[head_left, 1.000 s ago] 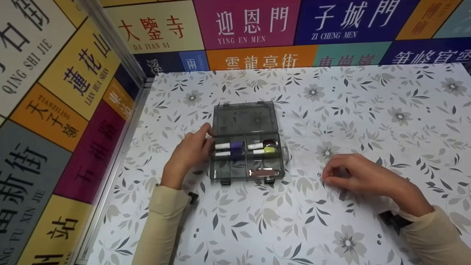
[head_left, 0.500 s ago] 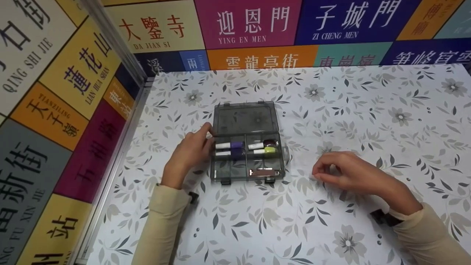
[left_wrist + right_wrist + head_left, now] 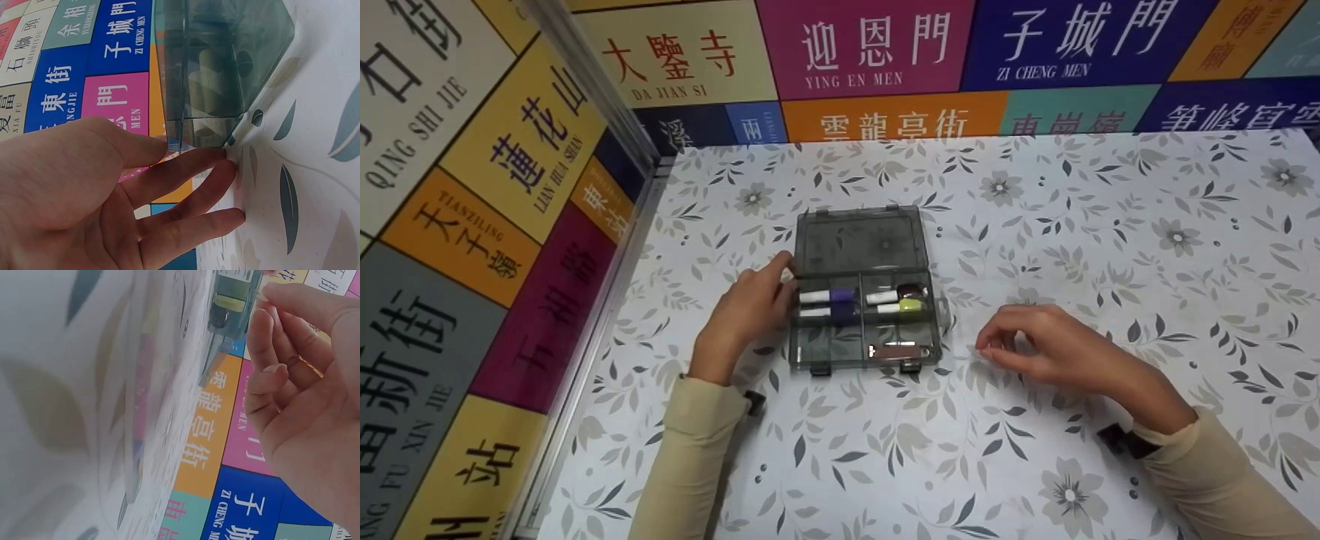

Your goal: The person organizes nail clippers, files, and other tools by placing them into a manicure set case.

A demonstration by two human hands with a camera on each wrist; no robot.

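Note:
A smoky transparent divided box (image 3: 825, 349) lies with its lid (image 3: 859, 244) folded back. In its left compartments are a light purple nail polish bottle (image 3: 844, 295) and a dark purple one (image 3: 844, 313). On the right sit a dark maroon bottle (image 3: 913, 292), a lime bottle (image 3: 911, 306) and, nearer the front, a brownish nail clipper (image 3: 898, 351). My left hand (image 3: 746, 306) touches the box's left side near the hinge, thumb at the rim and fingers extended along the wall. My right hand (image 3: 1046, 345), fingers loosely curled and holding nothing, hovers right of the box.
The box rests on a table (image 3: 945, 465) with a grey leaf-and-flower cover. Colourful sign-patterned panels (image 3: 870, 52) stand behind the table and along its left side, meeting at a metal corner post (image 3: 622, 112).
My right hand has moved left, nearer to the box, with its fingers still loosely curled. The left hand, the box and its contents have stayed in place.

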